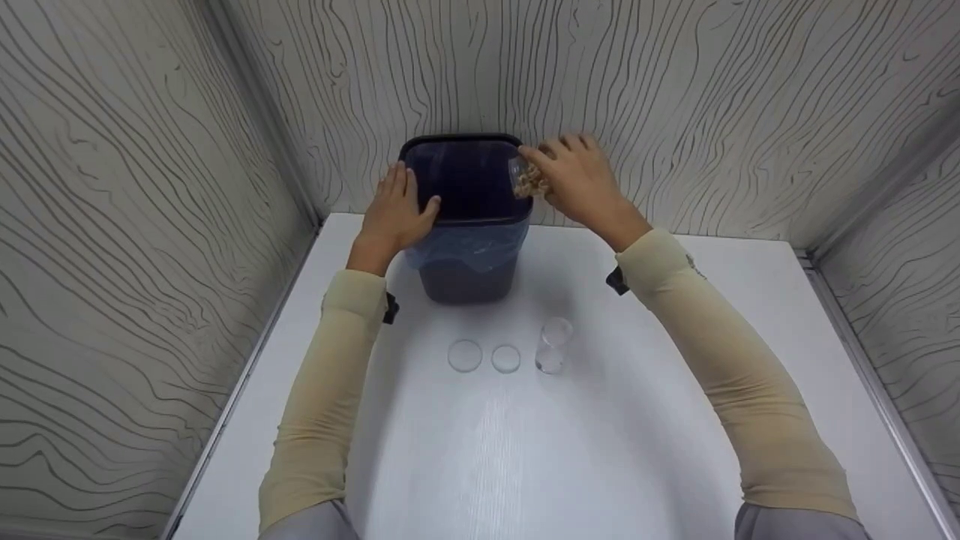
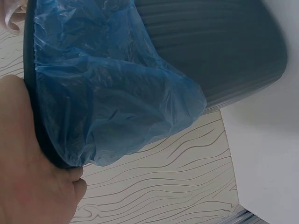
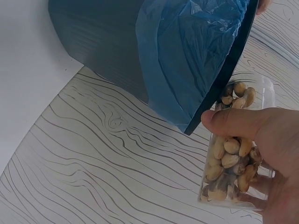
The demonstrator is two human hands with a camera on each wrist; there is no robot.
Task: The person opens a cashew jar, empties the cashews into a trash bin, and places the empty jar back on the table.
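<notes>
A dark grey waste bin [image 1: 469, 283] with a blue plastic liner [image 1: 480, 247] folded over its rim stands at the back. My left hand [image 1: 394, 214] grips the bin's left rim, thumb over the inner side and fingers outside, as the left wrist view also shows. At the opposite rim, my right hand [image 1: 581, 180] holds a clear container [image 3: 268, 93] of brownish nuts [image 3: 231, 158] that look like pistachios. The container is tilted, its mouth close to the bin's edge. Most of the bin's inside is dark and cannot be made out.
Two clear round lids [image 1: 465, 356] lie on the white table [image 1: 487, 465] in front of the bin. Right of them is a small clear cylindrical jar [image 1: 551, 360]. Wood-grain patterned walls [image 1: 480, 67] enclose the table at the back and sides.
</notes>
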